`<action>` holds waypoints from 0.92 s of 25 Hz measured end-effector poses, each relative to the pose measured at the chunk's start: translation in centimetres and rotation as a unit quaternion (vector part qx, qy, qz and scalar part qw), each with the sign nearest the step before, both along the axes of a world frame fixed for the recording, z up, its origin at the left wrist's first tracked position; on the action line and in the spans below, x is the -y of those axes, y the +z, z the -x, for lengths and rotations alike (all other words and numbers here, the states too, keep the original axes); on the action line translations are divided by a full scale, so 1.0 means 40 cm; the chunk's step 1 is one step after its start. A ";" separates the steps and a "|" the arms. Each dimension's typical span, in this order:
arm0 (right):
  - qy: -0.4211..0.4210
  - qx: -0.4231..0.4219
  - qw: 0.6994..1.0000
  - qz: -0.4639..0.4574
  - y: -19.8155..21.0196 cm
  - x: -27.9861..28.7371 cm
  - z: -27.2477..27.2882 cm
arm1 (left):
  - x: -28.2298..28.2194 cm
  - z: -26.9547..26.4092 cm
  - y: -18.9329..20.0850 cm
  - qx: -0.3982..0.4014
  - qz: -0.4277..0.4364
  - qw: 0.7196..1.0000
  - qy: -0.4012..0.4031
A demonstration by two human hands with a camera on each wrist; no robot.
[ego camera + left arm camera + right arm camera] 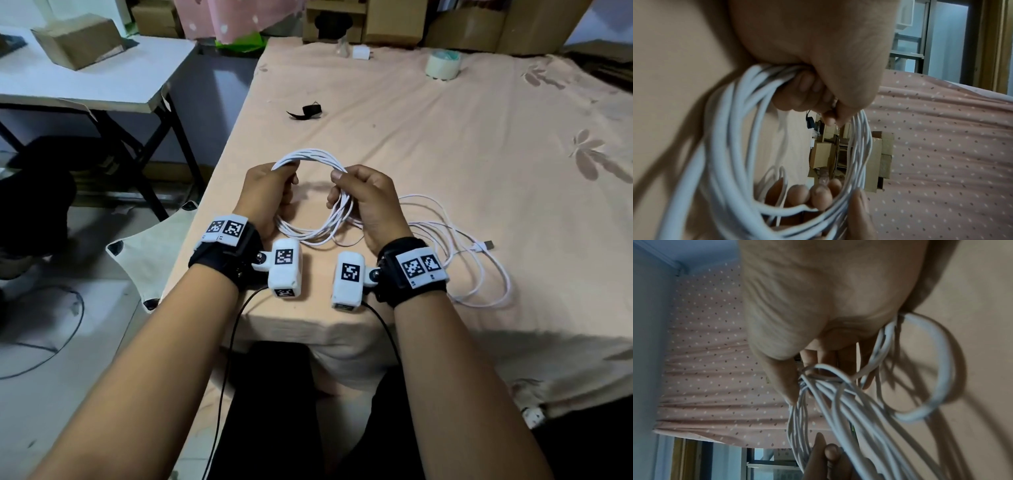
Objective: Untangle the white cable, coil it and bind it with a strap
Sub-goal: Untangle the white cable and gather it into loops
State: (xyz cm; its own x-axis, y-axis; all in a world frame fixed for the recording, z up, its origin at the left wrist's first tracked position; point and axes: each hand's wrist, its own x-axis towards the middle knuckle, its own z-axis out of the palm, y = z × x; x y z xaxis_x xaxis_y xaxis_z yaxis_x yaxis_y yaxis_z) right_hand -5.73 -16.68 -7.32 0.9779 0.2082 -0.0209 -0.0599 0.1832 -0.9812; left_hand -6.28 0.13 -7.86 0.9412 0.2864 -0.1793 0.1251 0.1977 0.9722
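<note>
White cable (310,156) forms a half-made coil above the peach tablecloth (445,137), the left hand (265,192) and right hand (368,202) each curled round one side. Loose slack (479,274) lies right; feed it in even loops, keeping grip, before reaching the black strap (308,111) beyond.

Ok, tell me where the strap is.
In the head view, the black strap lies on the bed, left side, beyond the coil both hands hold.
</note>
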 end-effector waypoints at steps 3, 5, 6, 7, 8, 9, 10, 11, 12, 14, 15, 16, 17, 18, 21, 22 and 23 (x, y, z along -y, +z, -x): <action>-0.001 0.001 1.000 -0.011 -0.001 0.001 -0.001 | -0.005 0.004 0.000 0.006 0.020 1.000 -0.007; -0.002 0.002 1.000 -0.011 0.000 0.003 0.000 | -0.005 0.004 0.002 0.013 0.028 0.999 -0.010; -0.001 0.003 1.000 -0.010 0.000 0.003 0.000 | -0.005 0.005 0.003 0.016 0.029 0.999 -0.011; 0.000 0.004 1.000 -0.009 0.000 0.004 0.001 | -0.004 0.007 0.005 0.020 0.032 0.999 -0.010; 0.001 0.006 1.000 -0.008 0.001 0.005 0.002 | -0.004 0.010 0.006 0.024 0.034 0.999 -0.007; 0.003 0.008 1.000 -0.008 0.001 0.004 0.003 | -0.005 0.012 0.007 0.026 0.037 0.999 -0.005; 0.004 0.010 1.000 -0.011 0.001 0.005 0.004 | -0.005 0.015 0.009 0.027 0.038 0.999 -0.002; 0.005 0.012 1.000 -0.013 0.001 0.006 0.004 | -0.004 0.016 0.011 0.028 0.038 0.999 0.000; 0.005 0.013 1.000 -0.014 0.001 0.006 0.005 | -0.004 0.017 0.012 0.027 0.036 0.999 0.004; 0.005 0.015 1.000 -0.014 -0.001 0.006 0.004 | -0.003 0.018 0.012 0.027 0.033 0.999 0.010; 0.005 0.014 1.000 -0.014 -0.001 0.006 0.005 | -0.003 0.018 0.013 0.029 0.033 0.999 0.012; 0.005 0.013 1.000 -0.014 -0.002 0.006 0.004 | -0.003 0.019 0.013 0.032 0.031 0.999 0.014; 0.005 0.012 1.000 -0.014 -0.002 0.006 0.004 | -0.003 0.019 0.013 0.035 0.027 0.999 0.017; 0.004 0.010 1.000 -0.015 -0.002 0.007 0.003 | -0.003 0.021 0.013 0.038 0.022 0.999 0.020; 0.007 0.011 1.000 -0.015 -0.005 0.007 0.001 | -0.004 0.020 0.011 0.046 0.002 0.998 0.045; 0.012 0.011 1.000 -0.012 -0.007 0.007 0.002 | -0.006 0.018 0.009 0.047 -0.006 0.997 0.055; 0.020 0.008 1.000 -0.008 -0.008 0.007 0.003 | -0.010 0.016 0.007 0.050 -0.013 0.996 0.066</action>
State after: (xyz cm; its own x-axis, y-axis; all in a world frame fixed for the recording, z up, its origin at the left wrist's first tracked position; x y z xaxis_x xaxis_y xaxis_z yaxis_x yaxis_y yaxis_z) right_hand -5.84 -16.94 -7.63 0.9691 0.2466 -0.0006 -0.0508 0.1973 -0.9790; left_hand -6.91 0.51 -7.56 0.9080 0.4117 -0.0776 0.0021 0.1807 0.9835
